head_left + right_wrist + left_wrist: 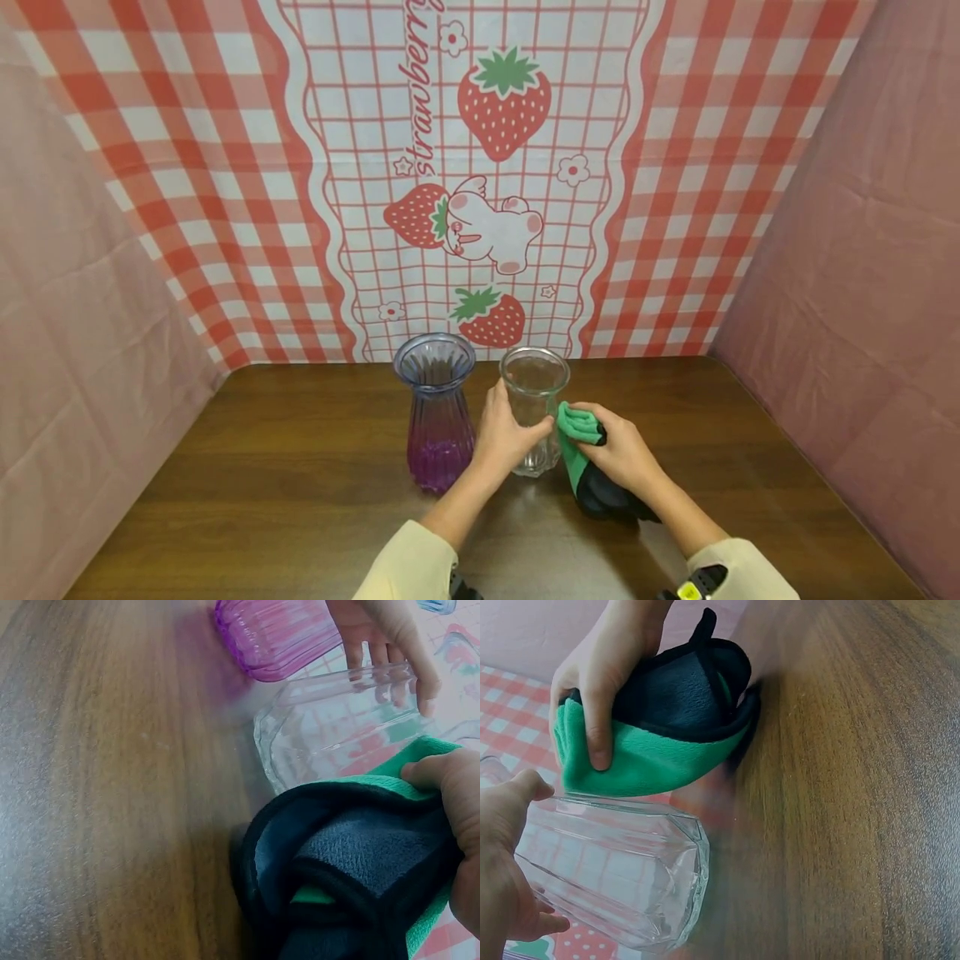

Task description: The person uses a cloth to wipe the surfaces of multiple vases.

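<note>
A clear glass vase (538,457) with a flared rim stands upright on the table. Around its left side curves my left hand (506,433), fingers behind the glass and thumb across the front. My right hand (624,452) pinches a folded cleaning cloth (576,427), green on one face and dark grey with black edging on the other. In the left wrist view the cloth's green face (649,757) lies right along the vase's side (615,862). The cloth's dark end hangs down toward the tabletop, as the right wrist view shows.
Left of the clear vase stands a taller ribbed vase (438,442), bluish at the rim and purple at the base. Behind the wooden table (315,467) hangs a strawberry-print checked cloth (667,208). Pink fabric (840,250) walls both sides.
</note>
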`<state>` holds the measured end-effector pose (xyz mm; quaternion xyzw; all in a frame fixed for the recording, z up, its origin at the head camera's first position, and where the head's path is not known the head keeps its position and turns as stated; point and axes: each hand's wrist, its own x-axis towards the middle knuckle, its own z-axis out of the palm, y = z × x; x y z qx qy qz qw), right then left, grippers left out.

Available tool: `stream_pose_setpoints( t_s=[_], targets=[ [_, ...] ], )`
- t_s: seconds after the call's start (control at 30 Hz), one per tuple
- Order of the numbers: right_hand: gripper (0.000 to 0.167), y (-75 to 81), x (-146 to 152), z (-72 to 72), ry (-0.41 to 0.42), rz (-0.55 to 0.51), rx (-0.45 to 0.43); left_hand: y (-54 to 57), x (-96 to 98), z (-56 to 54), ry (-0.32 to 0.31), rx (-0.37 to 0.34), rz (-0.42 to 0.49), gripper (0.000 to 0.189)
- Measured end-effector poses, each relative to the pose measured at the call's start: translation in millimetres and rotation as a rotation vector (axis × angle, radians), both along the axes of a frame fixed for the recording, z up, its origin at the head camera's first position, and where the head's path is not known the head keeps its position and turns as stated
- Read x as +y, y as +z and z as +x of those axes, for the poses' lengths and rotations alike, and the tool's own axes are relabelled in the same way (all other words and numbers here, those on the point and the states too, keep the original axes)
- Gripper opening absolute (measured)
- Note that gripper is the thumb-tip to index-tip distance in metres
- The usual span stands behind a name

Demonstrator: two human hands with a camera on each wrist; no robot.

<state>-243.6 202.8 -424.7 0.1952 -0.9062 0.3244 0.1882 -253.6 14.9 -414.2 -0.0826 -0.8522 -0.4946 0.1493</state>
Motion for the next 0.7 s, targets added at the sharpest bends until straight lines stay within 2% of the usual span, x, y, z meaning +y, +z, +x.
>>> stream_pose_setpoints(
  t_s=[0.2,0.4,0.7],
  targets=[
    [0.053,10.5,-3,-1.7,0.008,-0.072,0.057,1.4,-0.5,-0.6,-0.004,-0.019,-0.018,0.086],
    [0.053,15.7,-5,-4.6,0.012,-0.085,0.118,2.4,-1.2,0.0,-0.014,-0.019,-0.021,0.084],
    [0.051,13.6,-4,-4.6,0.016,-0.079,0.055,2.7,-2.9,0.4,-0.039,-0.025,-0.009,0.083]
  ],
)
